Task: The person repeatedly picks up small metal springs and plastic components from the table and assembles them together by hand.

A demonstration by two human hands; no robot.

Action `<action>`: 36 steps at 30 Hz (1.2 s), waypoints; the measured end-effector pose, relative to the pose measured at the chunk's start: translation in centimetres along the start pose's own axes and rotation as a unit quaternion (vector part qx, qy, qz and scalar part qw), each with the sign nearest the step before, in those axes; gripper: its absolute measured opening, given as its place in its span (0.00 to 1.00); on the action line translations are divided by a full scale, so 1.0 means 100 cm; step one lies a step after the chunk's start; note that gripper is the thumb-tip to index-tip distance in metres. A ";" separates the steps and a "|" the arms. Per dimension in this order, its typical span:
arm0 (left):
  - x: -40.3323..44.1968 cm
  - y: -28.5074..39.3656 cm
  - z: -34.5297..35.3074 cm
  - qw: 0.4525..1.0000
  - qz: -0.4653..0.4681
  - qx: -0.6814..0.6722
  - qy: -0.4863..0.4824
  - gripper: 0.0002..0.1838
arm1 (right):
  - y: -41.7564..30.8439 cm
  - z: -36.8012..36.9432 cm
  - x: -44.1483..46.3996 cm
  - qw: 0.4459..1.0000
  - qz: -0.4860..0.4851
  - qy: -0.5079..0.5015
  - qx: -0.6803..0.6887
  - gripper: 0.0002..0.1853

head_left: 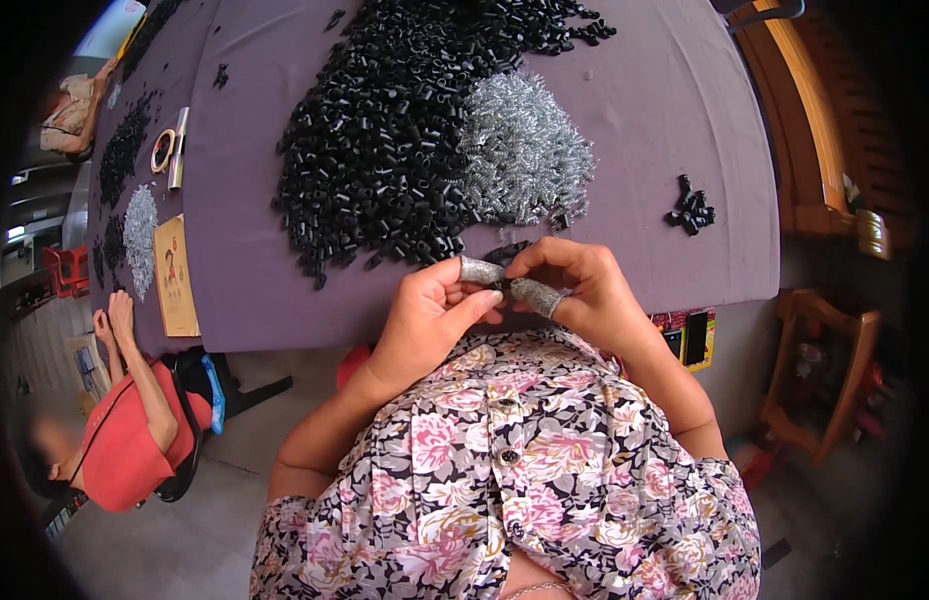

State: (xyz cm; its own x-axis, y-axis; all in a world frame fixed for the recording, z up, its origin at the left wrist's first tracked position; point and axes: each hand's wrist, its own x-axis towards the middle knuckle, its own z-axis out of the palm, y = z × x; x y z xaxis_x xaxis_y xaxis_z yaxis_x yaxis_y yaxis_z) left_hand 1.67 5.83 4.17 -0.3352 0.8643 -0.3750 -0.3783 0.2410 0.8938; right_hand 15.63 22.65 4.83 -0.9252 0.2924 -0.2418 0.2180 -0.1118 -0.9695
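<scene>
My left hand [432, 312] and my right hand [574, 285] meet at the table's near edge, fingertips pinched together around a small dark part [500, 285] that is mostly hidden. Silvery wraps cover my left index finger and my right thumb. Just beyond my hands lies a large heap of small black tubular parts [374, 140]. A pile of small clear or silvery coil-like pieces [529, 150] rests against the heap's right side. A few black parts lie on the cloth close to my fingertips.
A small cluster of black pieces [691, 206] sits on the purple tablecloth [664, 120] at right. At left are a booklet [174, 275], a tape roll [163, 151] and more piles. A person in red [134, 440] sits at left, another person [74, 115] farther back. A wooden chair [824, 370] stands at right.
</scene>
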 end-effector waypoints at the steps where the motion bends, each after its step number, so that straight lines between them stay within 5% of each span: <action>1: 0.000 0.000 0.000 1.000 0.000 0.002 0.000 0.10 | 0.001 -0.002 0.000 1.000 0.013 -0.008 -0.002 0.10; 23: 0.000 -0.009 0.004 0.991 0.028 0.131 0.008 0.09 | -0.007 -0.003 -0.002 0.994 -0.023 0.000 -0.111 0.10; 29: 0.001 -0.003 0.004 0.996 -0.002 0.093 -0.013 0.11 | -0.014 -0.001 -0.003 0.964 -0.114 0.004 -0.239 0.13; 36: 0.001 0.007 0.008 0.998 0.016 0.067 0.009 0.11 | -0.022 -0.002 -0.006 0.964 -0.143 -0.009 -0.224 0.23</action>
State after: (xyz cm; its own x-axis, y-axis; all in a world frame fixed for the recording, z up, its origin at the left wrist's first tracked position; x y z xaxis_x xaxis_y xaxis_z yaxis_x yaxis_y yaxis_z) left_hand 2.03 6.45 4.90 -0.3608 0.8649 -0.3490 -0.2487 0.2714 0.9298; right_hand 15.75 22.90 7.08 -0.9716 0.2341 0.0354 0.0615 0.3938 -0.9171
